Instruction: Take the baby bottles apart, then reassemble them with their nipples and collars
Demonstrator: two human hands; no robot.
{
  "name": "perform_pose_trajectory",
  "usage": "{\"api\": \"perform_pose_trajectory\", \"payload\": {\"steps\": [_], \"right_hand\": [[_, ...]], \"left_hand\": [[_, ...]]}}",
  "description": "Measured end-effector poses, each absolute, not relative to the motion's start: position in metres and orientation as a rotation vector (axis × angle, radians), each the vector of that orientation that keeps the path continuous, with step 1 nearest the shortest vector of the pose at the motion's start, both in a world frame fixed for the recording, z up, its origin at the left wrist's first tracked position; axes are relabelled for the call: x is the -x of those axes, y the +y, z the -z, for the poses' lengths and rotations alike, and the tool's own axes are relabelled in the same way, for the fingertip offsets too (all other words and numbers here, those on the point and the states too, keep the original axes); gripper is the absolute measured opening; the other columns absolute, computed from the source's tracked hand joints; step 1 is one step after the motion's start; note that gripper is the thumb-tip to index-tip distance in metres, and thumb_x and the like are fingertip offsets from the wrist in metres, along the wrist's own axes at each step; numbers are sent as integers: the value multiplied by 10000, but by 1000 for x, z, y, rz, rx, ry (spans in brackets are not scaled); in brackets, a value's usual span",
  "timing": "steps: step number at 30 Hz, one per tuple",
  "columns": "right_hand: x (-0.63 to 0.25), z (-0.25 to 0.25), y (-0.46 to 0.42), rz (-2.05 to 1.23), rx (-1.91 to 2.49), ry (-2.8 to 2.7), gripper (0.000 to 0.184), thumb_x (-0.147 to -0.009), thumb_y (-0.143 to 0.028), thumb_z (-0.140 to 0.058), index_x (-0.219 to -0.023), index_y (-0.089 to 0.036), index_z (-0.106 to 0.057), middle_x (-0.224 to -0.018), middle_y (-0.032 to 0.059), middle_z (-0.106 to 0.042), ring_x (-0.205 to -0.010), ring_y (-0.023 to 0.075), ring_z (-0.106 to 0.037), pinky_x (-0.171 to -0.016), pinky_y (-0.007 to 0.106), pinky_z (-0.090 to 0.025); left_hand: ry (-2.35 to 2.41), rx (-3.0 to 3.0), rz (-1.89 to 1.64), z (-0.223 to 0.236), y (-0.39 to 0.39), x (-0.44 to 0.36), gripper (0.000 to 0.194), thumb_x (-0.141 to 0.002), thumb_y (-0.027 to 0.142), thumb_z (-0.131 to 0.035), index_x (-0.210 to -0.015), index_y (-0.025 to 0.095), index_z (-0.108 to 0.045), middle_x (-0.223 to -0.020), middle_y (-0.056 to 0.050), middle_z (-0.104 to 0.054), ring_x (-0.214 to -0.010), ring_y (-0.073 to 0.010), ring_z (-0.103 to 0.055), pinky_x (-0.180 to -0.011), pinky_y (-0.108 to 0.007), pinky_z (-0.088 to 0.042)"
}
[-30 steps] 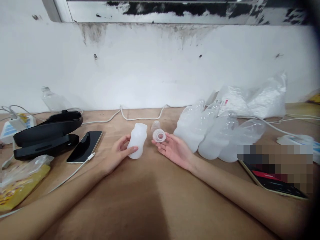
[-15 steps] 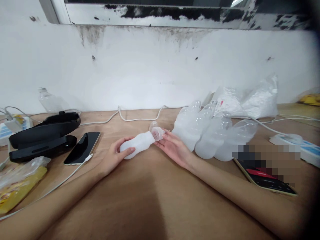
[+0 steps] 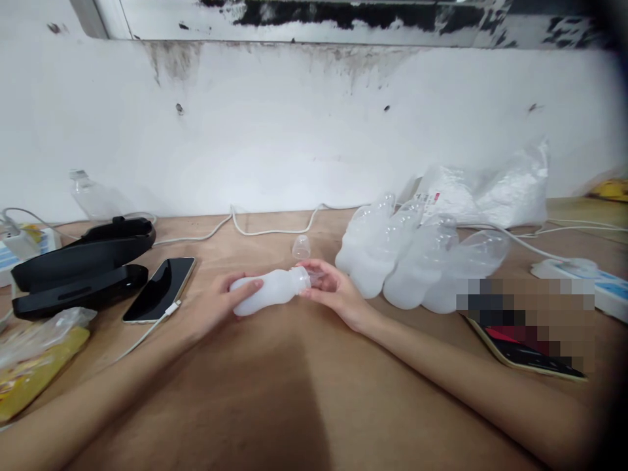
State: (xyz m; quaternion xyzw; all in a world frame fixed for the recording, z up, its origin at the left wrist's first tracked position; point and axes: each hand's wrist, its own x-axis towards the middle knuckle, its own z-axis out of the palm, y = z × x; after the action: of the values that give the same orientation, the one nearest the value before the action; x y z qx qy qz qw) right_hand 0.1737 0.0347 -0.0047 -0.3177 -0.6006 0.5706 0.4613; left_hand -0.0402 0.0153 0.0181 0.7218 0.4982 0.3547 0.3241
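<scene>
A frosted white baby bottle [image 3: 269, 290] lies tilted sideways just above the table, its neck pointing right. My left hand [image 3: 220, 301] is wrapped around its base, thumb on top. At the other end, my right hand [image 3: 333, 291] grips the translucent screw collar [image 3: 303, 280] with its clear nipple, and the collar sits at the bottle's mouth. How far it is threaded on cannot be seen. Behind the neck, a clear dome cap [image 3: 301, 248] stands on the wooden table [image 3: 245, 392].
Several similar bottles in clear plastic [image 3: 412, 261] lie to the right, before a white plastic bag [image 3: 485, 196]. A phone [image 3: 159, 290], a black case [image 3: 83, 261] and a yellow snack bag [image 3: 44, 360] are at left. Another phone [image 3: 520, 350] and a power strip [image 3: 608, 291] are at right.
My right hand has brought the collar from beside the bottle's mouth onto it, fingers now curled around it. The bottle has turned more level. The dome cap stays behind.
</scene>
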Motion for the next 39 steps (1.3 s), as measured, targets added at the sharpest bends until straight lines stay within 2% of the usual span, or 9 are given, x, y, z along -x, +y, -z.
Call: {"api": "perform_pose_trajectory", "payload": {"steps": [3, 7, 14, 17, 21, 29, 33, 36, 39], "right_hand": [[-174, 5, 34, -1355, 849, -1462, 331, -644, -247, -682, -940, -221, -537, -899, 4, -604, -819, 127, -582, -792, 297, -455], [-175, 5, 33, -1364, 860, -1468, 309, -648, -265, -678, -920, -210, -542, -888, 3, -612, -765, 120, -593, -779, 298, -458], [-173, 4, 35, -1310, 886, -1367, 358, -635, -311, -686, -945, -195, -551, -858, 19, -617, -735, 125, -576, -709, 283, -462], [-174, 5, 36, -1283, 885, -1338, 372, -618, -317, -700, -940, -200, -554, -880, 19, -613, -759, 130, -576, -737, 292, -458], [-175, 4, 35, -1275, 906, -1364, 397, -582, -304, -723, -931, -207, -560, -884, 20, -618, -828, 158, -577, -776, 317, -454], [-175, 4, 33, -1312, 903, -1398, 372, -598, -307, -708, -924, -198, -565, -856, 24, -624, -766, 157, -597, -754, 336, -464], [-174, 3, 32, -1313, 867, -1358, 388, -593, -297, -716, -934, -192, -564, -884, 31, -619, -829, 160, -585, -763, 319, -466], [-174, 2, 32, -1275, 853, -1344, 377, -590, -297, -718, -921, -197, -567, -896, 27, -616, -841, 155, -577, -777, 313, -463], [-176, 3, 33, -1263, 858, -1348, 383, -585, -290, -722, -922, -199, -565, -886, 26, -620, -829, 156, -576, -777, 319, -461]], "left_hand": [[1256, -2399, -991, -20, 9, 40, 293, -766, 340, -534, -1015, 186, -523, -1009, -66, -585, -897, -206, -545, -753, -322, -446], [1083, -2954, -1084, -12, 5, 41, 253, -777, 209, -540, -1022, 183, -479, -1097, -109, -512, -964, -223, -478, -810, -366, -410], [1276, -2643, -1235, -14, 10, 41, 517, -762, 327, -548, -1194, 172, -311, -1226, -141, -388, -1126, -271, -387, -908, -434, -346], [1380, -2259, -1166, -19, 15, 44, 436, -843, 382, -386, -1229, 191, -313, -1174, -95, -468, -1050, -243, -464, -828, -386, -410], [1430, -2094, -806, -21, 18, 47, 388, -880, 418, -250, -1129, 205, -456, -894, -36, -591, -726, -191, -562, -626, -321, -455], [829, -3064, -1118, -1, 25, 59, 430, -767, 107, -527, -1148, 253, -394, -1134, -80, -465, -1070, -245, -429, -885, -415, -374], [982, -2754, -1249, -4, 26, 57, 685, -667, 293, -669, -1232, 222, -288, -1196, -118, -394, -1090, -273, -411, -900, -432, -366], [1151, -2308, -1144, -15, 23, 53, 551, -772, 401, -520, -1236, 200, -302, -1213, -118, -408, -1027, -253, -468, -842, -389, -410], [1173, -1964, -939, -24, 20, 50, 411, -879, 412, -262, -1165, 169, -428, -893, -73, -587, -736, -190, -555, -684, -330, -455]]}}
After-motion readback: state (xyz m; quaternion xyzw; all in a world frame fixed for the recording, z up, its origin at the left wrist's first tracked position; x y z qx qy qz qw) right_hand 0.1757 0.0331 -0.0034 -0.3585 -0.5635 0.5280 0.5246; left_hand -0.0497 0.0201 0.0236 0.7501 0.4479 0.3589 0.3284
